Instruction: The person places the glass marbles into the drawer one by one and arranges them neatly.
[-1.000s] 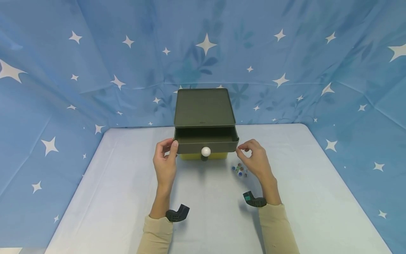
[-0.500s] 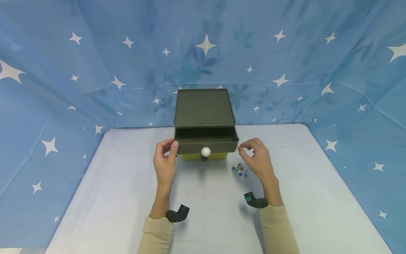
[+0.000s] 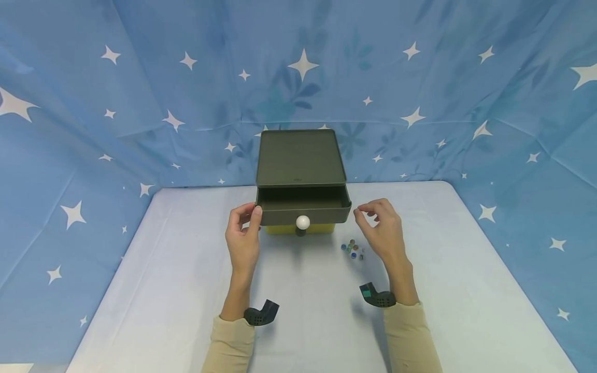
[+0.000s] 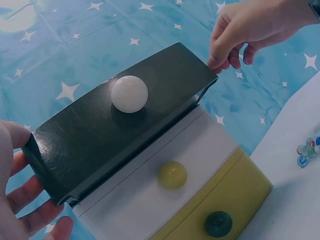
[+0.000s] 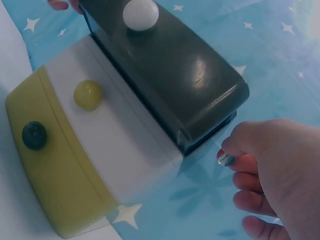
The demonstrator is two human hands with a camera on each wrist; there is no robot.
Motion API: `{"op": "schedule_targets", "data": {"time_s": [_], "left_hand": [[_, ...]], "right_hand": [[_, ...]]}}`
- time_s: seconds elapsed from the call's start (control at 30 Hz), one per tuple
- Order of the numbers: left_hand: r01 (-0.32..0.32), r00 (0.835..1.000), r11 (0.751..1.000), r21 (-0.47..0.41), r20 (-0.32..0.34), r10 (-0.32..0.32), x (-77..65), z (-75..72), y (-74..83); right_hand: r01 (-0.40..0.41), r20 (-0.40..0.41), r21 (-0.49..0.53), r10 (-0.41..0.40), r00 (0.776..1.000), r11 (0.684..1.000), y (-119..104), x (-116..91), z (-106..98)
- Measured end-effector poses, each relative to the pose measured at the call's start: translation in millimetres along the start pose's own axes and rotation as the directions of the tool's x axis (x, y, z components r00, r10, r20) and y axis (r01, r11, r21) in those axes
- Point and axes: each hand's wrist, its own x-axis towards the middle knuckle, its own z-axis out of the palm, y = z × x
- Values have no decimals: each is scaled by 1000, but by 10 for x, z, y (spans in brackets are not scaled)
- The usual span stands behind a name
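Note:
A small drawer cabinet stands at the back of the table, its dark green top drawer (image 3: 282, 217) pulled out and bearing a white round knob (image 4: 129, 94). My left hand (image 3: 243, 241) grips the drawer's left front corner, thumb on the front face and fingers along the side. Just off the right corner, my right hand (image 3: 384, 230) pinches a glass marble (image 5: 226, 159) between thumb and forefinger. The part of the drawer's inside that shows is dark. Several more marbles (image 3: 353, 249) lie in a loose cluster on the table, in front of and to the right of the cabinet.
Below the dark drawer are a white drawer (image 4: 150, 165) with a yellow knob (image 4: 172, 175) and a yellow drawer (image 5: 60, 160) with a dark green knob (image 5: 34, 135). A white cloth covers the table (image 3: 163, 269). Behind hangs a blue curtain (image 3: 186, 88) with white stars.
My right hand has shifted a little to the right and up, away from the drawer's right corner. The left hand, the drawer and the marbles on the table have stayed put.

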Motion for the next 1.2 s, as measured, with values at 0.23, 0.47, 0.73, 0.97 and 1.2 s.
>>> {"op": "schedule_targets", "data": {"time_s": [0.23,0.47,0.73,0.97,1.2], "left_hand": [[-27,1000,1000,-10,-1,27,-2,-2,-45],[-30,1000,1000,-3,-1,30,1,-3,-44],[-19,1000,1000,-7,0,19,0,-9,-42],[15,1000,1000,16,1,-15,1,-6,-30],[3,1000,1000,1,-3,-3,3,-6,-40]], "right_hand": [[50,-59,36,-48,997,998,-54,15,-47],[95,-111,55,-89,990,994,-78,19,-80],[153,-185,95,-133,974,984,-127,28,-93],[190,-237,119,-158,959,975,-186,35,-65],[225,-277,169,-173,945,960,-253,14,29]]}}
